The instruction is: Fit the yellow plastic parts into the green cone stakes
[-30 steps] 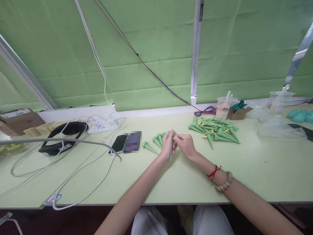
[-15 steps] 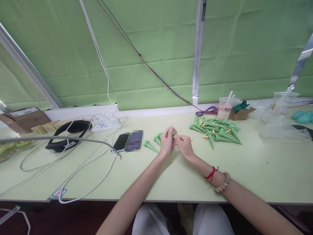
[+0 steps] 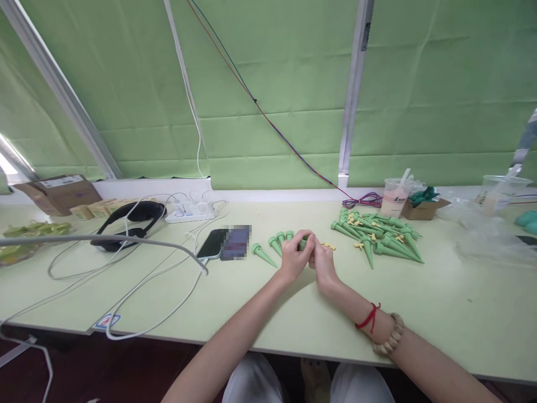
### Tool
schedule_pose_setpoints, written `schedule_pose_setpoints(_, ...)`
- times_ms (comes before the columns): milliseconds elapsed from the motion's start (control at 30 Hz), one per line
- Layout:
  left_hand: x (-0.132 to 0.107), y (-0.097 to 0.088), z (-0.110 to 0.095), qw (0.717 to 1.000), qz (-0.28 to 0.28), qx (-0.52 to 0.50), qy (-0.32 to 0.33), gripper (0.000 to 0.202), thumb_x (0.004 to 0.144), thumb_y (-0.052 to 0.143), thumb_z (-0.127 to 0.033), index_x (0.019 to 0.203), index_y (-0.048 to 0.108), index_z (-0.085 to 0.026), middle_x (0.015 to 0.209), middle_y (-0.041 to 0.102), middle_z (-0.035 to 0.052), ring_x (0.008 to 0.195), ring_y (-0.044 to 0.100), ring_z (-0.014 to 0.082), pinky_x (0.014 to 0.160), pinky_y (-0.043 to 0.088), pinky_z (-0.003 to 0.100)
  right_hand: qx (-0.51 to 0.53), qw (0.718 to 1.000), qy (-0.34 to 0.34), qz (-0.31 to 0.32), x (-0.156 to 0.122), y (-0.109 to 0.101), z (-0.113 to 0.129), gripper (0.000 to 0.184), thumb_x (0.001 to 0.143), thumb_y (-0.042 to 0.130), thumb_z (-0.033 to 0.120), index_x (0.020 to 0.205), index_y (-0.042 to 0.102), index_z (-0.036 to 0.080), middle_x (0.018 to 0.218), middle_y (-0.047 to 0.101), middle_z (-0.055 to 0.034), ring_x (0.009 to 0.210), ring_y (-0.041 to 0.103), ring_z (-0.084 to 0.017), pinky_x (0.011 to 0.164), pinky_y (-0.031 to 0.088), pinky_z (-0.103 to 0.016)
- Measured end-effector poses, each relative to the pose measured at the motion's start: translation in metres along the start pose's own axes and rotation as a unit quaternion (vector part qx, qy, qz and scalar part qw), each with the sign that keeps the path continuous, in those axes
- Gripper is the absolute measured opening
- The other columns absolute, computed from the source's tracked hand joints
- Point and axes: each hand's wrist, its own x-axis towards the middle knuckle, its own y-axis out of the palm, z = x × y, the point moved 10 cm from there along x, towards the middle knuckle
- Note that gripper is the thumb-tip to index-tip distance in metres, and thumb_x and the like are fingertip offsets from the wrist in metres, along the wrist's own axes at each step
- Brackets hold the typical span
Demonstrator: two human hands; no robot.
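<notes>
Green, capped, plastic-looking spike (image 3: 302, 244) enclosed between both hands

In the head view, compared with half a second earlier, the left hand (image 3: 295, 256) has been arched over to meet the right hand (image 3: 324, 262), so the work there is largely hidden. The spike is gripped by the curled left fingers; whether anything is pinched by the right cannot be told. Movement is bounded by green conical spikes (image 3: 262, 254) leftward and a green-and-yellow pile of spikes (image 3: 380, 228) rightward; room is left toward the pale tabletop's (image 3: 453, 313) near edge.

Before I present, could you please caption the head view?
Right hand meets left hand, which holds a green piece, near piled cones.
</notes>
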Motion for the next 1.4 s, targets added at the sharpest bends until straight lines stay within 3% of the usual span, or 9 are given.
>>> schedule_pose_setpoints(267,0.002,0.010,0.003,0.993,0.016,-0.094,-0.070,0.039,0.081,0.045,-0.052,0.079,0.062,-0.016,0.038,0.034,-0.0056,0.030,0.035,0.0065,0.034,0.024,0.019,-0.166,0.961,-0.221,0.009,-0.007,0.000,0.051,0.049,0.081,0.035,0.032,0.034,0.039,0.018,0.033,0.041,0.0005,0.035,0.038,-0.009,0.045,0.033,-0.023)
schedule_pose_setpoints(400,0.002,0.015,0.011,0.986,0.029,-0.129,-0.106,0.042,0.079,0.046,-0.054,0.081,0.064,-0.015,0.038,0.034,-0.0057,0.029,0.033,0.0052,0.034,0.022,0.018,-0.275,0.898,-0.345,0.005,-0.009,-0.001,0.065,0.049,0.082,0.032,0.027,0.036,0.043,0.018,0.034,0.046,-0.0005,0.034,0.038,-0.008,0.047,0.030,-0.023)
schedule_pose_setpoints(467,-0.001,0.025,0.022,0.973,0.065,-0.151,-0.159,0.042,0.078,0.047,-0.054,0.079,0.064,-0.015,0.040,0.038,-0.0047,0.030,0.031,0.0041,0.034,0.020,0.017,-0.336,0.850,-0.406,0.018,-0.011,0.002,0.069,0.045,0.080,0.036,0.028,0.037,0.044,0.019,0.037,0.049,-0.0016,0.038,0.042,-0.010,0.049,0.029,-0.025)
schedule_pose_setpoints(533,-0.004,0.034,0.031,0.960,0.106,-0.158,-0.204,0.042,0.078,0.047,-0.054,0.077,0.064,-0.016,0.042,0.042,-0.0033,0.031,0.031,0.0036,0.034,0.020,0.016,-0.367,0.827,-0.424,0.023,-0.009,0.001,0.069,0.042,0.077,0.040,0.030,0.037,0.044,0.019,0.038,0.050,-0.0021,0.040,0.043,-0.011,0.049,0.028,-0.025)
schedule_pose_setpoints(600,-0.003,0.034,0.032,0.963,0.115,-0.139,-0.202,0.042,0.079,0.045,-0.055,0.081,0.064,-0.017,0.042,0.042,-0.0036,0.032,0.032,0.0041,0.034,0.022,0.015,-0.360,0.841,-0.402,0.047,-0.006,0.001,0.063,0.044,0.080,0.039,0.031,0.038,0.047,0.018,0.039,0.050,-0.0018,0.040,0.043,-0.010,0.051,0.029,-0.025)
schedule_pose_setpoints(733,0.003,0.016,0.025,0.981,0.064,-0.080,-0.162,0.042,0.078,0.047,-0.055,0.101,0.057,-0.021,0.042,0.041,-0.0068,0.032,0.037,0.0059,0.035,0.026,0.015,-0.255,0.923,-0.278,0.073,0.000,0.002,0.044,0.050,0.086,0.034,0.035,0.042,0.050,0.017,0.039,0.048,0.0002,0.039,0.043,-0.009,0.048,0.031,-0.023)
schedule_pose_setpoints(833,0.005,0.013,0.026,0.979,0.052,-0.093,-0.172,0.047,0.075,0.051,-0.055,0.108,0.051,-0.021,0.041,0.039,-0.0087,0.033,0.038,0.0060,0.036,0.028,0.015,-0.188,0.956,-0.219,0.058,0.001,0.002,0.036,0.048,0.085,0.036,0.035,0.043,0.049,0.017,0.042,0.050,0.0002,0.042,0.046,-0.010,0.049,0.033,-0.022)
schedule_pose_setpoints(1167,-0.001,0.024,0.038,0.976,0.064,-0.106,-0.182,0.055,0.074,0.053,-0.055,0.115,0.039,-0.022,0.052,0.044,-0.0081,0.037,0.045,0.0076,0.038,0.034,0.018,-0.218,0.963,-0.152,0.054,0.017,-0.004,0.023,0.051,0.083,0.031,0.031,0.036,0.042,0.018,0.037,0.048,-0.0011,0.040,0.047,-0.011,0.051,0.035,-0.023)
schedule_pose_setpoints(1400,-0.002,0.028,0.049,0.965,0.064,-0.131,-0.217,0.060,0.073,0.052,-0.059,0.117,0.032,-0.023,0.043,0.033,-0.0123,0.032,0.031,0.0062,0.037,0.020,0.017,-0.314,0.918,-0.243,-0.016,0.014,-0.009,0.044,0.046,0.079,0.034,0.031,0.035,0.041,0.018,0.034,0.044,-0.0013,0.037,0.035,-0.010,0.045,0.025,-0.025)
